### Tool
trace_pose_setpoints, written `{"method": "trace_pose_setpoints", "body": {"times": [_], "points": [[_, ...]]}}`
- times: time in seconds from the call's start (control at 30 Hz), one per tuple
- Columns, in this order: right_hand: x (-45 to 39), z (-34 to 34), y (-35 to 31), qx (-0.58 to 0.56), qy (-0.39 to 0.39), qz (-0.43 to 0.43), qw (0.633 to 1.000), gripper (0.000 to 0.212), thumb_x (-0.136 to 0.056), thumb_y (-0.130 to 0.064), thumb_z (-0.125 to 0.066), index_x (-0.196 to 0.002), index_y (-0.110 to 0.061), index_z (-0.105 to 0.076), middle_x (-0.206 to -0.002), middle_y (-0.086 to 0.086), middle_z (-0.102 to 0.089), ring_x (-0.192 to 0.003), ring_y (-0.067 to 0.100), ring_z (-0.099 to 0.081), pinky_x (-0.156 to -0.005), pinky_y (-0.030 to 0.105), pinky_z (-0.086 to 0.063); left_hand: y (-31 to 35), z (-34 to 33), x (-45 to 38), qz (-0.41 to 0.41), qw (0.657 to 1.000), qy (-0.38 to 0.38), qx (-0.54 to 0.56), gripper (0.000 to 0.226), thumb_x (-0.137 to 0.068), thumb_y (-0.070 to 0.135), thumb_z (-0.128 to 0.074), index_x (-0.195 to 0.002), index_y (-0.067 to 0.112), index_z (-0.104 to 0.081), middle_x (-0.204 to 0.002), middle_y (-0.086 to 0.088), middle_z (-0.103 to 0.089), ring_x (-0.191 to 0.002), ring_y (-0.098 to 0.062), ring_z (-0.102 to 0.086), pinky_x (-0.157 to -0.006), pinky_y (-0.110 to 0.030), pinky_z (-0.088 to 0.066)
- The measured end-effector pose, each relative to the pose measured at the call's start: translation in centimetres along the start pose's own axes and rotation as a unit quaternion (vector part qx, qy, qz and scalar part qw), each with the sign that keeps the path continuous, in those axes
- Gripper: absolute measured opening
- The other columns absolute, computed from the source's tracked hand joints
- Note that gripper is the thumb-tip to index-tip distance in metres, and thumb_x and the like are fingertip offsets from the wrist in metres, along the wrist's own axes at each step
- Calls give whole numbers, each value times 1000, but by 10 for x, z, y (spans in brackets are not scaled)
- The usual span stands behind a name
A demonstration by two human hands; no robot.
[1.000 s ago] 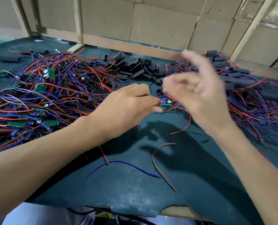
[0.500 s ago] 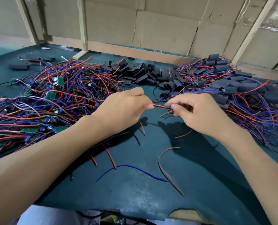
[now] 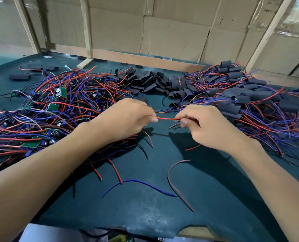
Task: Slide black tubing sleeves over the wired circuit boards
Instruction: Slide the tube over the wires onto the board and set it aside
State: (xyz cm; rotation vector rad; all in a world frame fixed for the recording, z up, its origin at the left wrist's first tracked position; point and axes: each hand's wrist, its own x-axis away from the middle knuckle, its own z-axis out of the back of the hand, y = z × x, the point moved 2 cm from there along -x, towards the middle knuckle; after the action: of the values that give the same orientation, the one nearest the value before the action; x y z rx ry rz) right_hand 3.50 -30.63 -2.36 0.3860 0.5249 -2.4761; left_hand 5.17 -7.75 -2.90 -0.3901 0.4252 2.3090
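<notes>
My left hand (image 3: 126,117) and my right hand (image 3: 204,124) meet over the middle of the table, each pinching one end of a short stretch of red wire (image 3: 165,118) held taut between them. The board on that wire is hidden inside my left hand. A tangle of bare green circuit boards with red and blue wires (image 3: 54,105) lies on the left. Loose black tubing sleeves (image 3: 148,82) are heaped at the back centre. Boards with black sleeves on them (image 3: 246,96) are piled on the right.
The dark green table mat (image 3: 145,215) carries loose wire offcuts near me: a blue one (image 3: 138,182) and a dark red one (image 3: 176,186). A stray black sleeve (image 3: 19,77) lies far left. Cardboard panels and wooden battens (image 3: 162,41) wall the back.
My right hand came down from a raised, open position and took hold of the wire beside my left hand. The two hands have since drawn slightly apart, exposing the red wire.
</notes>
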Motion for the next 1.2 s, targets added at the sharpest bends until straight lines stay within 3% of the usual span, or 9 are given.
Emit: {"method": "trace_pose_setpoints", "body": {"times": [0.17,0.27,0.33,0.4,0.57,0.67,0.83,1.03,1.2], "points": [[3,-6,-11,43,-17,11,999,14,-100,-33,-61,-101,-28,-74,-74,-14,-63,-66,10,-46,-63,29,-41,-5,1,3,-22,998,-54,5,23,-100,33,-56,-94,19,-74,-81,3,-65,-83,-21,-59,-83,-39,-47],[0,-11,-8,-7,-16,-2,1000,16,-102,-22,-59,-92,-20,-71,-71,-10,-61,-68,13,-49,-63,29,-38,-14,9,-9,40,991,-110,58,41,-97,58,-49,-77,26,-65,-72,2,-61,-73,-15,-57,-73,-29,-47],[-2,-14,-2,-37,-2,-23,999,17,-102,-14,-56,-89,-19,-65,-73,-11,-60,-71,8,-56,-65,25,-40,-28,18,-25,121,988,-21,97,44,-93,63,-49,-86,25,-70,-74,3,-65,-71,-11,-62,-69,-24,-47],[-4,-20,-2,-26,23,-18,999,13,-101,-7,-55,-93,-11,-64,-81,-3,-62,-77,14,-58,-71,30,-42,-43,16,-45,201,976,46,66,33,-94,52,-55,-95,26,-75,-80,2,-72,-78,-15,-67,-65,-21,-47],[0,-39,-16,-29,95,5,995,19,-103,-30,-56,-107,-21,-72,-88,-3,-63,-82,21,-60,-74,43,-52,-65,-11,-75,287,950,-108,-63,43,-91,47,-67,-90,4,-71,-83,-13,-67,-84,-34,-62,-76,-37,-51],[-1,-43,-17,-1,96,19,995,32,-102,-48,-50,-99,-26,-73,-76,-8,-51,-71,13,-49,-65,42,-51,-69,-17,-79,276,953,-89,-86,35,-88,36,-71,-67,13,-54,-69,-8,-51,-72,-34,-56,-68,-38,-46],[-3,-43,-13,-29,107,56,992,20,-102,-20,-62,-95,-4,-72,-82,9,-63,-77,29,-59,-70,44,-50,-57,-15,-88,225,950,-122,-177,30,-86,17,-64,-67,16,-41,-72,-6,-41,-58,-24,-42,-64,-42,-48],[1,-41,-13,-37,172,26,984,20,-102,-19,-61,-94,-5,-72,-81,4,-57,-73,28,-56,-66,45,-50,-30,-12,-85,160,952,-96,-244,27,-90,16,-61,-112,6,-50,-76,-5,-38,-77,-36,-50,-56,-39,-38],[6,-36,-17,-62,277,6,959,19,-98,-18,-65,-84,-8,-73,-71,-1,-54,-61,21,-49,-58,39,-46,-8,1,-50,74,992,19,-97,58,-90,26,-59,-146,16,-43,-112,-12,-67,-105,-35,-62,-90,-40,-52]]}}
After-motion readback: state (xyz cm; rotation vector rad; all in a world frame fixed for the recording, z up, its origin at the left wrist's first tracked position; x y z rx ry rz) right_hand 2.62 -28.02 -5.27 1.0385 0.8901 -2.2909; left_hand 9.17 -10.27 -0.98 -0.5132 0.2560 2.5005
